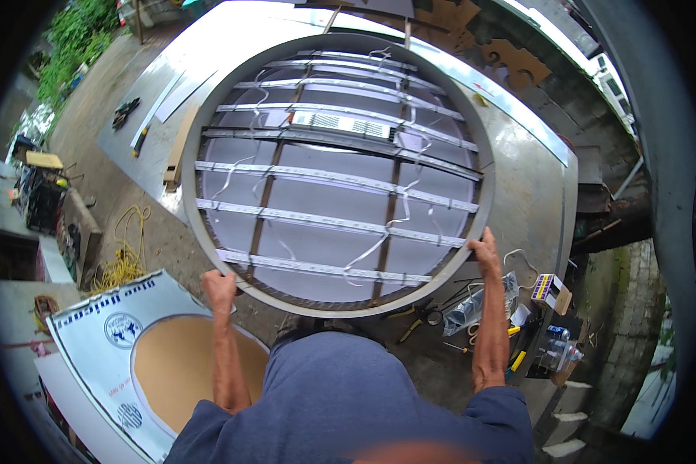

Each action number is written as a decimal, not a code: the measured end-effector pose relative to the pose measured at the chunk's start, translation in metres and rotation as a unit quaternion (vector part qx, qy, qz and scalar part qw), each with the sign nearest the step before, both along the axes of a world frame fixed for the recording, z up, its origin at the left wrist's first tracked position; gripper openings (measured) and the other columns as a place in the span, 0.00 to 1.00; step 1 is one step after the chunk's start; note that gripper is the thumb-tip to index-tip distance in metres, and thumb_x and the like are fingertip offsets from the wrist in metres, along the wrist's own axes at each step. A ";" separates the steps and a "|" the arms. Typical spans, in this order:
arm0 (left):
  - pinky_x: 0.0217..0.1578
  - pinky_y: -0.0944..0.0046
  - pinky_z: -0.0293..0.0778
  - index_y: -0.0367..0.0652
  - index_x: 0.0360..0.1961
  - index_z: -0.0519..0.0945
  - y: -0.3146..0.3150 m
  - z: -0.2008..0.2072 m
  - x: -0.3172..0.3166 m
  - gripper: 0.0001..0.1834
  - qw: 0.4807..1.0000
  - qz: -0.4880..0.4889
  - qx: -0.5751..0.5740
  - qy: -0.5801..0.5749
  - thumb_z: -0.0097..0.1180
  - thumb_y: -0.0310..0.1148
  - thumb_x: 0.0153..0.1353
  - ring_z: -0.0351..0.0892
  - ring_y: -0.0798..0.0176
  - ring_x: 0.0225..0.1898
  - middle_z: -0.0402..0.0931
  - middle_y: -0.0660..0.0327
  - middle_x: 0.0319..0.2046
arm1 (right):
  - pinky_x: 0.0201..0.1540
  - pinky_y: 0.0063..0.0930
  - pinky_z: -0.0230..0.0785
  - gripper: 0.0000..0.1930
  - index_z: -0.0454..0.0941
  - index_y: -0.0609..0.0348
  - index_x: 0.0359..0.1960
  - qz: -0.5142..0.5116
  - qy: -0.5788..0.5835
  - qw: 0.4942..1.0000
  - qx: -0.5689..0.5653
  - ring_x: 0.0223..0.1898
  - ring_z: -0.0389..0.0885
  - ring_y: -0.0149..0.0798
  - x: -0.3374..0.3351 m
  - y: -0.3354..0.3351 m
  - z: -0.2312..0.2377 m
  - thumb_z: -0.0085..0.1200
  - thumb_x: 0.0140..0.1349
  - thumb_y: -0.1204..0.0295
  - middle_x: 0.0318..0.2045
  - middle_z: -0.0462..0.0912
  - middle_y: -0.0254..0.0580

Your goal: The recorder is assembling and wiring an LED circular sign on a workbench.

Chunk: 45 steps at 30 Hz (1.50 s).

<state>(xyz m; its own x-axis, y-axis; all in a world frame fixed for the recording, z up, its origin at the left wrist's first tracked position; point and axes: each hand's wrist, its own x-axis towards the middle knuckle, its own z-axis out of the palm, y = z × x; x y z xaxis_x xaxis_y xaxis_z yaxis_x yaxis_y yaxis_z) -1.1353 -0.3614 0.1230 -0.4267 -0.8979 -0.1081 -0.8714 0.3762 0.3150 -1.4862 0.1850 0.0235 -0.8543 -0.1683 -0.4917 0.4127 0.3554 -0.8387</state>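
A large round grey metal frame [197, 116] fills the middle of the view, resting over a big metal sheet [526, 185]. Several light strips on bars cross its inside, with loose white wires and a long white box [344, 124] near the top. My left hand [220, 290] grips the frame's lower left rim. My right hand [485, 251] grips the lower right rim. Both forearms reach up from the lower edge.
A white sheet with a round hole [104, 340] lies at lower left over a brown board. Yellow cable [124, 263] coils on the ground at left. Pliers, screwdrivers, a plastic bag [479, 305] and small boxes [551, 291] lie at lower right. Steps descend at the right.
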 end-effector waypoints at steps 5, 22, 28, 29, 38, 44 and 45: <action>0.24 0.57 0.79 0.28 0.22 0.83 0.081 0.013 -0.010 0.13 0.991 0.065 0.119 0.018 0.61 0.31 0.48 0.84 0.55 0.18 0.80 0.49 0.15 | 0.41 0.29 0.70 0.26 0.73 0.61 0.50 -0.008 -0.014 1.000 -0.018 0.35 0.75 0.36 -0.029 0.041 -0.006 0.51 0.42 0.79 0.35 0.77 0.38; 0.57 0.56 0.73 0.36 0.65 0.70 -0.351 -0.013 -0.419 0.46 0.928 -0.367 -0.050 -0.042 0.66 0.55 0.51 0.81 0.46 0.53 0.81 0.41 0.49 | 0.59 0.27 0.63 0.23 0.71 0.67 0.61 -0.338 -0.011 0.941 0.025 0.55 0.73 0.34 0.208 -0.088 0.037 0.57 0.67 0.68 0.55 0.77 0.42; 0.51 0.58 0.78 0.35 0.62 0.74 -0.359 -0.053 -0.502 0.42 0.907 -0.388 0.113 -0.118 0.67 0.53 0.51 0.84 0.45 0.47 0.82 0.42 0.47 | 0.68 0.35 0.54 0.32 0.63 0.65 0.67 -0.497 -0.086 0.861 -0.062 0.62 0.68 0.41 0.290 -0.251 0.093 0.60 0.63 0.71 0.61 0.73 0.44; 0.51 0.58 0.78 0.35 0.62 0.74 -0.356 -0.054 -0.507 0.42 0.899 -0.405 0.116 -0.118 0.67 0.53 0.51 0.84 0.45 0.47 0.82 0.42 0.47 | 0.67 0.35 0.55 0.34 0.62 0.65 0.68 -0.515 -0.079 0.852 -0.059 0.62 0.69 0.41 0.292 -0.262 0.092 0.61 0.61 0.72 0.61 0.72 0.45; 0.44 0.52 0.77 0.36 0.46 0.83 -0.393 -0.102 -0.526 0.21 0.859 -0.499 0.024 -0.107 0.63 0.41 0.58 0.84 0.47 0.42 0.84 0.46 0.39 | 0.59 0.37 0.67 0.21 0.70 0.70 0.57 -0.585 -0.136 0.798 0.049 0.52 0.78 0.45 0.302 -0.268 0.066 0.54 0.61 0.82 0.52 0.77 0.52; 0.39 0.57 0.77 0.34 0.42 0.84 -0.382 -0.095 -0.526 0.15 0.862 -0.493 0.074 -0.089 0.62 0.35 0.59 0.84 0.56 0.37 0.84 0.50 0.33 | 0.56 0.36 0.68 0.26 0.71 0.69 0.53 -0.584 -0.112 0.804 0.006 0.47 0.78 0.45 0.309 -0.253 0.064 0.52 0.48 0.88 0.48 0.78 0.48; 0.37 0.58 0.77 0.34 0.41 0.84 -0.382 -0.093 -0.524 0.14 0.863 -0.497 0.071 -0.060 0.62 0.34 0.59 0.84 0.58 0.35 0.84 0.50 0.32 | 0.56 0.35 0.68 0.26 0.71 0.68 0.53 -0.572 -0.108 0.813 0.001 0.47 0.78 0.45 0.308 -0.252 0.066 0.53 0.47 0.88 0.47 0.78 0.48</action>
